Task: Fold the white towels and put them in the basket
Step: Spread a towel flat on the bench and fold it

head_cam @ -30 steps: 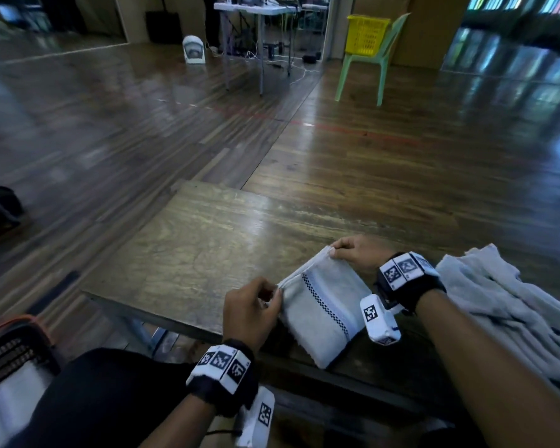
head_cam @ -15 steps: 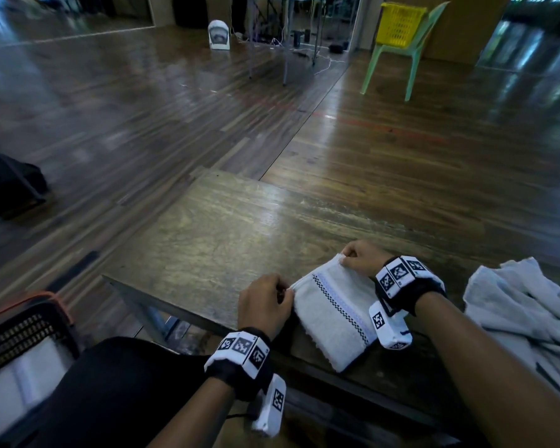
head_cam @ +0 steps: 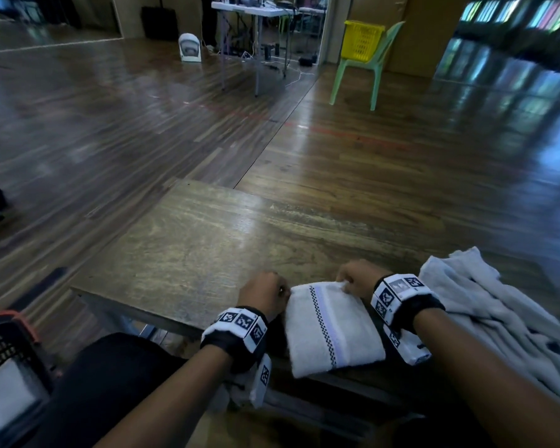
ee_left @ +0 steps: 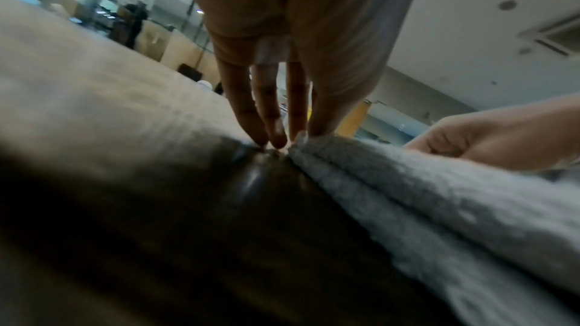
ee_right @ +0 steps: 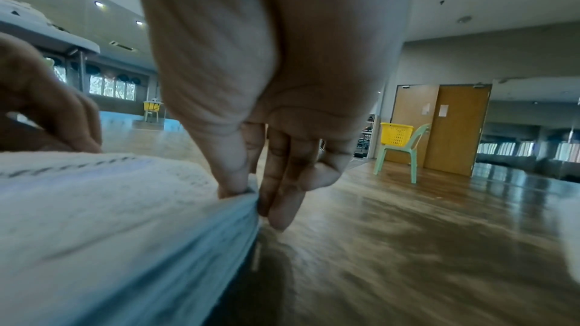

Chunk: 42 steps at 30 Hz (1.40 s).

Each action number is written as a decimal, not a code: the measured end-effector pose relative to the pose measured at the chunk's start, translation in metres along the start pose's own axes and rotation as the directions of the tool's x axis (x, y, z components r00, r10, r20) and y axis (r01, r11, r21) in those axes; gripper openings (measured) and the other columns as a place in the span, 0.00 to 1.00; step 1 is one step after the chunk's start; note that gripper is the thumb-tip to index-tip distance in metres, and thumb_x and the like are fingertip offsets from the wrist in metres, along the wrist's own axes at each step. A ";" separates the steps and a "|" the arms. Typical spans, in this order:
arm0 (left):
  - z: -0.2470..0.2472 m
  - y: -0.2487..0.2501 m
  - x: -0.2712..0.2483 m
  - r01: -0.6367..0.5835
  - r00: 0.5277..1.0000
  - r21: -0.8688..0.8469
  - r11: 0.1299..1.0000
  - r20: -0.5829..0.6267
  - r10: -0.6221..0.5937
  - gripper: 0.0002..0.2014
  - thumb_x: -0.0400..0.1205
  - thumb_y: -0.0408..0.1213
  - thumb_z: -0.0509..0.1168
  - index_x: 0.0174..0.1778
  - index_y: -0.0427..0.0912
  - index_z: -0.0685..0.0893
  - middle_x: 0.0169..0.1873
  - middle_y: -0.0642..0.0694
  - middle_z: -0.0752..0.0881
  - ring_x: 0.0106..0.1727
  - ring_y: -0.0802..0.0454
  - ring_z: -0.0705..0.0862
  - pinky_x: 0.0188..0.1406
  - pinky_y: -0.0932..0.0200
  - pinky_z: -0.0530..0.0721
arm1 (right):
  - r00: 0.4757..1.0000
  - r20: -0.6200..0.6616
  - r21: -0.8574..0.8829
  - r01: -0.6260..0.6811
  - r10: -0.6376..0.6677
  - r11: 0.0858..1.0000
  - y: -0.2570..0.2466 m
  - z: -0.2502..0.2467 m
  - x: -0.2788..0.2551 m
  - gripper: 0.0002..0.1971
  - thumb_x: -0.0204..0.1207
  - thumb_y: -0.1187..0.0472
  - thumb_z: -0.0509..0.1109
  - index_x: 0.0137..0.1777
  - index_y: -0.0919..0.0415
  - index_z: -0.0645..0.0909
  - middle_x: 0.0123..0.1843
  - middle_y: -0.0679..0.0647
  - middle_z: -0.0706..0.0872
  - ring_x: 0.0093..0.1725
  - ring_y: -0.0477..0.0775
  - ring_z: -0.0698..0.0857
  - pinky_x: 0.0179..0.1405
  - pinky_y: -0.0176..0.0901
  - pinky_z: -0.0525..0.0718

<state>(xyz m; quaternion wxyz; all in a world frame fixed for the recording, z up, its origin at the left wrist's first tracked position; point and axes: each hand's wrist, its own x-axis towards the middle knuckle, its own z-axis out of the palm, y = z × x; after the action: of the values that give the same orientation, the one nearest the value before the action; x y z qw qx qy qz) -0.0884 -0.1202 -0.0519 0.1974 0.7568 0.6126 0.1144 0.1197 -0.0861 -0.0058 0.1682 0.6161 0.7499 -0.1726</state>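
A folded white towel point(head_cam: 328, 331) with a dark checked stripe lies at the near edge of the wooden table point(head_cam: 191, 253). My left hand point(head_cam: 265, 294) pinches its far left corner; in the left wrist view the fingertips point(ee_left: 273, 138) meet the towel point(ee_left: 423, 195) edge on the table. My right hand point(head_cam: 353, 279) pinches the far right corner, thumb on top of the towel point(ee_right: 110, 207) in the right wrist view. A dark basket point(head_cam: 10, 357) with an orange rim sits on the floor at lower left, with white cloth inside.
A heap of unfolded white towels point(head_cam: 498, 321) lies on the table to the right of my right wrist. Far off stand a green chair point(head_cam: 366, 66) carrying a yellow basket and a folding table. My dark-clad lap is below the table edge.
Both hands have pulled the folded towel toward me and turned it, so it now lies squarer to the table's near edge. The grips on its far corners stay.
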 end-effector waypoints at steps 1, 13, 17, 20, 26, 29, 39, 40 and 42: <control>0.000 0.007 0.003 -0.039 0.998 0.045 0.998 0.044 0.037 0.10 0.80 0.41 0.62 0.51 0.46 0.88 0.54 0.43 0.85 0.53 0.41 0.84 0.48 0.53 0.83 | 1.000 0.014 -0.007 -0.012 0.012 1.000 0.007 0.003 -0.007 0.17 0.82 0.62 0.62 0.68 0.66 0.78 0.69 0.61 0.80 0.67 0.60 0.79 0.61 0.44 0.76; -0.015 0.049 0.030 -0.451 0.888 0.310 0.837 0.249 0.386 0.14 0.81 0.46 0.59 0.60 0.51 0.84 0.59 0.51 0.85 0.60 0.48 0.82 0.61 0.54 0.73 | 0.971 -0.234 0.220 -0.003 0.056 0.975 0.047 0.039 -0.052 0.07 0.75 0.58 0.69 0.51 0.54 0.78 0.53 0.53 0.85 0.51 0.55 0.84 0.51 0.49 0.82; -0.008 0.057 0.030 -0.450 0.884 0.269 0.852 0.272 0.381 0.11 0.80 0.45 0.63 0.53 0.50 0.88 0.53 0.51 0.88 0.52 0.50 0.84 0.52 0.56 0.80 | 0.958 -0.286 0.293 0.076 0.012 0.953 0.051 0.047 -0.054 0.04 0.74 0.60 0.70 0.47 0.56 0.79 0.49 0.51 0.85 0.49 0.54 0.84 0.50 0.49 0.81; -0.007 0.059 0.033 -0.435 0.890 0.279 0.856 0.279 0.361 0.09 0.79 0.44 0.65 0.51 0.48 0.87 0.51 0.48 0.88 0.51 0.48 0.84 0.47 0.56 0.81 | 0.938 -0.342 0.230 0.140 -0.054 0.963 0.052 0.048 -0.053 0.04 0.75 0.61 0.70 0.46 0.60 0.79 0.48 0.51 0.81 0.49 0.52 0.82 0.48 0.46 0.78; -0.003 0.062 0.039 -0.428 0.891 0.282 0.859 0.291 0.348 0.08 0.80 0.42 0.65 0.51 0.45 0.85 0.50 0.46 0.87 0.50 0.47 0.84 0.46 0.55 0.82 | 0.912 -0.380 0.151 0.227 -0.156 0.962 0.056 0.049 -0.051 0.03 0.74 0.62 0.69 0.41 0.57 0.78 0.46 0.51 0.82 0.48 0.52 0.81 0.47 0.49 0.81; -0.002 0.061 0.042 -0.413 0.892 0.229 0.881 0.296 0.341 0.08 0.80 0.41 0.64 0.51 0.43 0.84 0.50 0.45 0.86 0.50 0.46 0.83 0.47 0.55 0.82 | 0.915 -0.390 0.267 0.219 -0.102 0.939 0.060 0.047 -0.051 0.05 0.74 0.64 0.69 0.39 0.56 0.77 0.43 0.48 0.84 0.44 0.49 0.83 0.46 0.47 0.82; 0.001 0.055 0.044 -0.352 0.918 0.145 0.925 0.246 0.311 0.06 0.81 0.38 0.63 0.49 0.41 0.82 0.48 0.43 0.85 0.49 0.45 0.83 0.50 0.50 0.84 | 0.920 -0.389 0.324 0.196 -0.059 0.925 0.061 0.046 -0.047 0.04 0.76 0.61 0.68 0.43 0.51 0.77 0.47 0.48 0.87 0.48 0.49 0.85 0.48 0.52 0.85; 0.002 0.055 0.043 -0.342 0.922 0.150 0.928 0.243 0.301 0.06 0.81 0.38 0.63 0.50 0.41 0.82 0.49 0.43 0.85 0.50 0.45 0.83 0.50 0.52 0.83 | 0.914 -0.401 0.299 0.195 -0.062 0.934 0.061 0.046 -0.046 0.04 0.76 0.61 0.68 0.43 0.50 0.79 0.48 0.48 0.87 0.49 0.49 0.85 0.48 0.51 0.85; 0.002 0.054 0.042 -0.323 0.932 0.185 0.928 0.230 0.279 0.07 0.82 0.39 0.62 0.51 0.41 0.82 0.50 0.43 0.86 0.51 0.45 0.83 0.50 0.53 0.81 | 0.899 -0.433 0.226 0.182 -0.069 0.957 0.060 0.048 -0.046 0.04 0.76 0.59 0.69 0.43 0.50 0.84 0.49 0.47 0.86 0.50 0.49 0.84 0.48 0.48 0.83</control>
<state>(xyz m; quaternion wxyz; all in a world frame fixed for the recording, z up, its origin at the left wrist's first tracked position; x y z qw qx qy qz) -0.0303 -0.0895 -0.0332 0.1532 0.8667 0.4747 -0.0013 0.1887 -0.1375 -0.0301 -0.0913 0.6053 0.7776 -0.1436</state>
